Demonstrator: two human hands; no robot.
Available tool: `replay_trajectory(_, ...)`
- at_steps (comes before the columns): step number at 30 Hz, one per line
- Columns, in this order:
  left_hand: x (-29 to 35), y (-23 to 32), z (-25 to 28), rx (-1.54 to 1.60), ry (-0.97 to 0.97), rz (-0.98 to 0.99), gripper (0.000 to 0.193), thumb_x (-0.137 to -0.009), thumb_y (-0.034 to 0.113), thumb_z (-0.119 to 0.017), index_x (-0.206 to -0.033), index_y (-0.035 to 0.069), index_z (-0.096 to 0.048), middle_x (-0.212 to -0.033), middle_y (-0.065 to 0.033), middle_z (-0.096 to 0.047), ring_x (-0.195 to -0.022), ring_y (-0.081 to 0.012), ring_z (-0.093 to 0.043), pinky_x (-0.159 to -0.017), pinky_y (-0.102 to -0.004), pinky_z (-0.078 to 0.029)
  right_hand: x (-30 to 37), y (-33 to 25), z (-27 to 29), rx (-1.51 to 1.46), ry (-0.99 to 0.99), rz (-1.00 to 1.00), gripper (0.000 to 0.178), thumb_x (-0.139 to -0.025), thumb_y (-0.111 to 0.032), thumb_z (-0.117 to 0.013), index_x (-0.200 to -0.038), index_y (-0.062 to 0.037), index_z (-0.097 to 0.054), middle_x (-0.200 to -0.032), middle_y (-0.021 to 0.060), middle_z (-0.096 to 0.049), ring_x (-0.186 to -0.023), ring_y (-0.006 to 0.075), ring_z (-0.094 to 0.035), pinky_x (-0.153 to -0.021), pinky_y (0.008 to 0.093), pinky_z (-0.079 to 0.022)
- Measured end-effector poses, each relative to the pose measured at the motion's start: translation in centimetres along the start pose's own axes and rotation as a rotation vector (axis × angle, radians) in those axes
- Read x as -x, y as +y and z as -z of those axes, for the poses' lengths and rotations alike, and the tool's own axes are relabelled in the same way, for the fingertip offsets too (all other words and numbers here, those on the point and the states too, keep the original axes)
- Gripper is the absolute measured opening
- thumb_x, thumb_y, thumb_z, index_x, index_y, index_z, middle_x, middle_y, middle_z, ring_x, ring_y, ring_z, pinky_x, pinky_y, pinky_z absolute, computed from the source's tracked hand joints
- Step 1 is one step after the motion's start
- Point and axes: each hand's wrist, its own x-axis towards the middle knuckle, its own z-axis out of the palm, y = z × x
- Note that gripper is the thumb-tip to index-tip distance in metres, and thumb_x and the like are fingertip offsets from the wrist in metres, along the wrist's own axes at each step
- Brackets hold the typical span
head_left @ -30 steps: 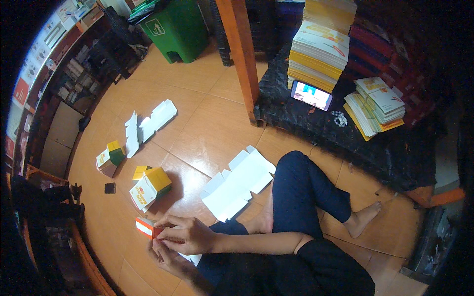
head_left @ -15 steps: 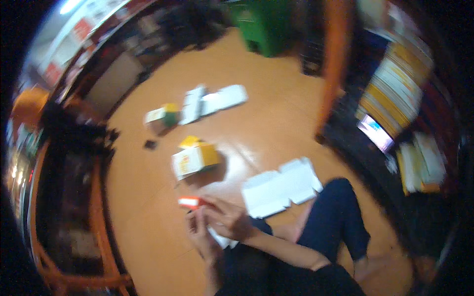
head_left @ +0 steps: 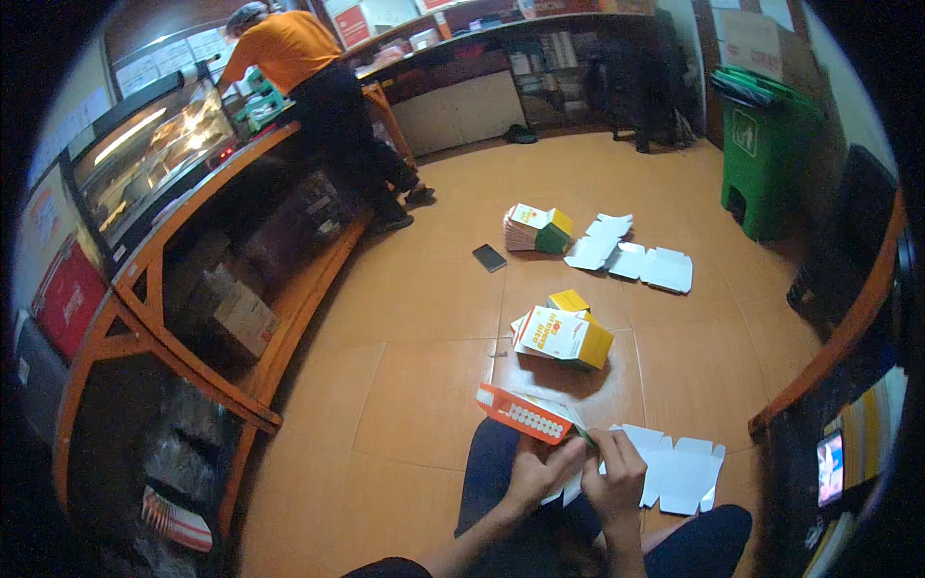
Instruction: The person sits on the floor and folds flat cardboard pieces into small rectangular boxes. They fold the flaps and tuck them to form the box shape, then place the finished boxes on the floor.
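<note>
Between my hands is a partly folded cardboard food box [head_left: 525,416], with an orange side patterned in white and a green and white panel. My left hand [head_left: 538,474] grips it from below, its fingers partly hidden behind the card. My right hand [head_left: 617,474] pinches the panel edge on the right with bent fingers. Just beyond lies a stack of folded yellow, white and green box cartons [head_left: 559,337]. Flat white card blanks [head_left: 682,472] rest on the floor to the right, partly behind my right hand.
Farther off are another carton stack [head_left: 535,228], more white blanks [head_left: 631,258] and a black phone [head_left: 489,257] on the tiled floor [head_left: 414,405]. A person in an orange shirt [head_left: 289,48] leans over a counter at left. A green bin [head_left: 766,154] stands at far right.
My view has swung left, bringing the person and counter into sight. The box between my hands now shows more of its orange side, and my right hand has shifted to its right edge.
</note>
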Motion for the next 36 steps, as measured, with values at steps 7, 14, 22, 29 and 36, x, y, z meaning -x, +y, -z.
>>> replay_trajectory(7,-1.2,0.4,2.3,-0.019,-0.079,0.145,0.053,-0.087,0.027,-0.08,-0.127,0.002,-0.057,-0.124,-0.0125,-0.065,-0.116,-0.0227,-0.063,-0.1,-0.0385,-0.051,-1.0,-0.2,1.5,-0.163,-0.023,0.063,0.036,-0.078,0.006,-0.07,-0.114,-0.0006,-0.068,-0.096,0.0169,-0.069,-0.086,0.0309,-0.071,-0.077,0.0392,-0.057)
replay_trajectory(14,1.1,-2.0,4.6,-0.135,-0.646,0.076,0.049,-0.09,0.024,-0.076,-0.128,0.0,-0.055,-0.125,-0.0129,-0.064,-0.116,-0.0217,-0.062,-0.099,-0.037,-0.051,-0.9,0.8,4.6,-0.395,0.178,-0.211,0.017,-0.071,0.003,-0.08,-0.085,-0.0014,-0.07,-0.076,0.0081,-0.066,-0.067,0.0158,-0.064,-0.064,0.0286,-0.05)
replay_trajectory(22,2.4,-4.2,2.6,-0.069,-0.735,0.129,0.048,-0.091,0.023,-0.073,-0.129,-0.001,-0.054,-0.125,-0.013,-0.063,-0.116,-0.0215,-0.061,-0.099,-0.0364,-0.051,-0.5,-1.4,5.2,-0.399,0.102,-0.132,0.026,-0.065,0.002,-0.085,-0.089,-0.0039,-0.077,-0.083,0.0091,-0.068,-0.08,0.0215,-0.066,-0.074,0.0325,-0.051)
replay_trajectory(29,3.8,-4.7,2.3,0.02,-0.669,0.163,0.048,-0.093,0.023,-0.071,-0.13,-0.001,-0.053,-0.126,-0.0131,-0.062,-0.117,-0.0214,-0.061,-0.1,-0.0359,-0.05,-0.7,-1.6,4.9,-0.345,0.198,-0.066,0.029,-0.064,0.004,-0.085,-0.091,-0.0055,-0.078,-0.083,0.0098,-0.068,-0.079,0.0223,-0.067,-0.071,0.0322,-0.053)
replay_trajectory(36,2.1,-4.0,1.1,0.138,-0.482,0.106,0.047,-0.094,0.023,-0.069,-0.131,-0.002,-0.052,-0.127,-0.0132,-0.061,-0.117,-0.0212,-0.06,-0.1,-0.0353,-0.05,-0.1,-1.1,4.5,-0.367,0.186,-0.012,0.021,-0.069,0.0,-0.084,-0.088,-0.0044,-0.076,-0.081,0.0076,-0.064,-0.076,0.0201,-0.063,-0.068,0.0323,-0.05)
